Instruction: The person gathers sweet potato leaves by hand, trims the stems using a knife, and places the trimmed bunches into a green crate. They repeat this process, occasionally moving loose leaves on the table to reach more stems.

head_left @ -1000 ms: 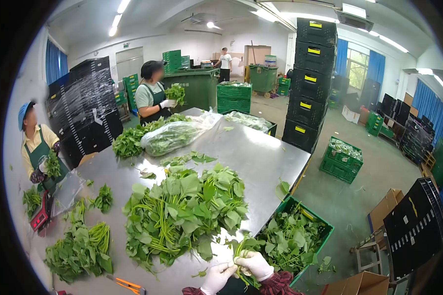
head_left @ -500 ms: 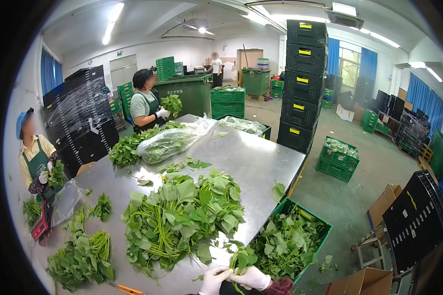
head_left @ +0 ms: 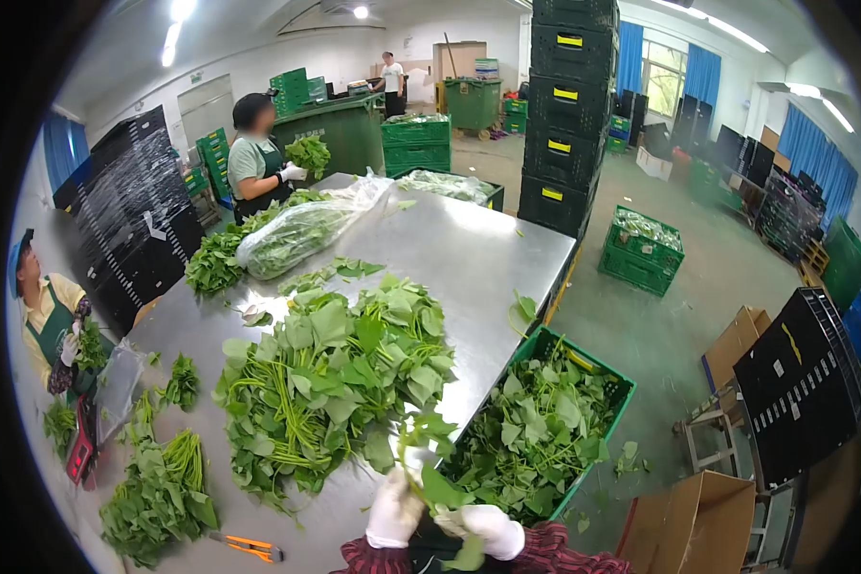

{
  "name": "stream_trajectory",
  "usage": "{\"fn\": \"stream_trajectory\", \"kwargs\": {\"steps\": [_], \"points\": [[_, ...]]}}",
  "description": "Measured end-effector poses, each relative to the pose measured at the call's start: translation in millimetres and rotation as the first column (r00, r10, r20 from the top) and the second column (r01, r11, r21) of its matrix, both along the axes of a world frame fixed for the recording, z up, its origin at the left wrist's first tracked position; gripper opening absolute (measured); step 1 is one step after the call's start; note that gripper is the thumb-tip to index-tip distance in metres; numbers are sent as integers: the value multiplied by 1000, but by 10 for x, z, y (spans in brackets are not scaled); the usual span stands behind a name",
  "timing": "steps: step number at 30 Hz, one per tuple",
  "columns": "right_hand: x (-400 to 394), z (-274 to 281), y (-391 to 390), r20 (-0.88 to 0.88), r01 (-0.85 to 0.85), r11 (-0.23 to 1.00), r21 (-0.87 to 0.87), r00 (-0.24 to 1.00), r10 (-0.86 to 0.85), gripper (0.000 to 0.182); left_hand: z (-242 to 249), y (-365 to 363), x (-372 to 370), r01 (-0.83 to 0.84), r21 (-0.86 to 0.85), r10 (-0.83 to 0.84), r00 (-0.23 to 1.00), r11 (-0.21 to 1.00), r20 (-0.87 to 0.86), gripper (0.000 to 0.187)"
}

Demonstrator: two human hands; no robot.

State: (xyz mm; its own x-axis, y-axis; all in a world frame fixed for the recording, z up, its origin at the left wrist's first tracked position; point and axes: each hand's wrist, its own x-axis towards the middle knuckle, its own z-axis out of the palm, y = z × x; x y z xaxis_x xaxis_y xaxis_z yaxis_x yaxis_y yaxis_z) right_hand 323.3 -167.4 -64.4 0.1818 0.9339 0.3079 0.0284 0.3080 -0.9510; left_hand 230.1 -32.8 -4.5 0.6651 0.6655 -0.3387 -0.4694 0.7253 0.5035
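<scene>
My left hand (head_left: pixel 395 512), in a white glove, is closed around a leafy green stem (head_left: pixel 440 490) at the table's near edge. The gloved right hand (head_left: pixel 488 530) is closed on the same greens, with a leaf hanging below its fingers; the exact grip is blurred. Just beyond my hands lies a big heap of leafy greens (head_left: pixel 335 373) on the metal table (head_left: pixel 488 273). At the right, beside the table, a green crate (head_left: pixel 626 411) is full of similar greens. An orange-handled tool (head_left: pixel 251 547) lies left of my left hand.
Bundled greens (head_left: pixel 158 507) and a red scale (head_left: pixel 81 445) are on the left. A bag of greens (head_left: pixel 301 234) lies farther back. Two co-workers (head_left: pixel 255 163) (head_left: pixel 53 320) hold greens across the table. Black crates (head_left: pixel 562 115) and a cardboard box (head_left: pixel 694 526) stand right.
My view has tilted down and turned slightly right. My hands have moved apart a little, and the leafy stem now stands higher above the left hand. The orange-handled tool shows more fully.
</scene>
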Motion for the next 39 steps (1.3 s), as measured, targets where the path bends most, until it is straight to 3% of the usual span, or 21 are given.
{"fn": "stream_trajectory", "kwargs": {"steps": [1, 2, 3, 4, 6, 8, 10, 14, 18, 21, 23, 25, 26, 27, 28, 29, 30, 32, 36, 37, 39], "points": [[-93, -165, -130, 177, 176, 963, 207, 961, -213, 31, -127, 140, -96, 26, 159, -45, 992, 987, 119, 17], [217, 824, -240, 562, 67, 994, 81, 821, -101, 40, -38, 286, -120, -85, 204, 73, 995, 975, 66, 19], [318, 550, -363, -54, 153, 988, -19, 987, -154, 50, 126, 376, -150, -153, 259, 144, 988, 954, 53, 20], [398, 268, -433, -640, 162, 976, -148, 737, -219, 60, 317, 411, -168, -218, 313, 215, 976, 924, 45, 20], [843, 625, -228, 117, 400, 613, -681, 886, -448, 78, 589, 389, -142, -239, 392, 260, 966, 888, 0, 20], [1416, 71, -141, 754, 690, 332, -643, 647, 116, 86, 574, 339, -117, -222, 360, 260, 964, 906, -60, 19], [1776, 77, -4, 706, 677, 396, -620, 702, -94, 85, 369, 261, -129, -100, 241, 97, 995, 965, 27, 19], [2501, -108, 709, 675, 876, 377, -302, 475, -565, 79, 145, 149, -197, -8, 120, -7, 992, 993, 129, 28], [2928, 138, 1369, 750, 930, 222, -294, 368, -549, 76, 36, 116, -293, 57, 146, -79, 985, 988, 152, 24], [3293, -408, 1495, 745, 908, 397, -135, 357, -563, 43, -63, -53, -342, 175, 34, -178, 963, 984, 204, 14], [3281, -629, 1433, 709, 932, 352, -83, 304, -636, 37, 48, -153, -321, 155, 77, -164, 979, 985, 124, 20], [3166, -968, 1274, 415, 885, 306, -351, 440, -796, 36, 36, -150, -362, 151, 144, -166, 981, 978, 102, 19], [2913, -967, 1064, 360, 893, 330, -306, 430, -828, 35, -57, -85, -403, 105, 139, -121, 987, 985, 108, 19], [3176, -1805, 860, 849, 959, 282, -10, 157, -504, 36, -153, -13, -441, 162, 164, -190, 966, 973, 174, 20], [2922, -1660, 696, 824, 911, 190, -365, 412, -389, 40, -190, 19, -481, 220, 197, -264, 935, 955, 236, 20], [2734, -1758, 504, 840, 871, 78, -485, 489, -234, 46, -115, 9, -475, 160, 191, -194, 966, 968, 172, 19], [2700, -1909, 308, 790, 784, 194, -590, 610, -59, 55, -96, 35, -505, 135, 190, -170, 969, 972, 180, 19], [2463, -1885, 84, 873, 878, 42, -478, 479, -90, 48, -86, 105, -558, 80, 284, -138, 972, 956, 192, 15], [1932, -762, 572, 883, 913, 268, -308, 379, -278, 38, -6, 195, -714, -161, 348, 64, 959, 923, 275, 15], [1908, -725, 691, 883, 828, 528, -190, 379, -277, 43, -30, 240, -799, -239, 331, 141, 946, 913, 293, 17], [1423, -151, 1058, 576, 709, 601, -368, 681, -452, 33, 28, 390, -1088, -294, 438, 264, 956, 850, 129, 19]]}}
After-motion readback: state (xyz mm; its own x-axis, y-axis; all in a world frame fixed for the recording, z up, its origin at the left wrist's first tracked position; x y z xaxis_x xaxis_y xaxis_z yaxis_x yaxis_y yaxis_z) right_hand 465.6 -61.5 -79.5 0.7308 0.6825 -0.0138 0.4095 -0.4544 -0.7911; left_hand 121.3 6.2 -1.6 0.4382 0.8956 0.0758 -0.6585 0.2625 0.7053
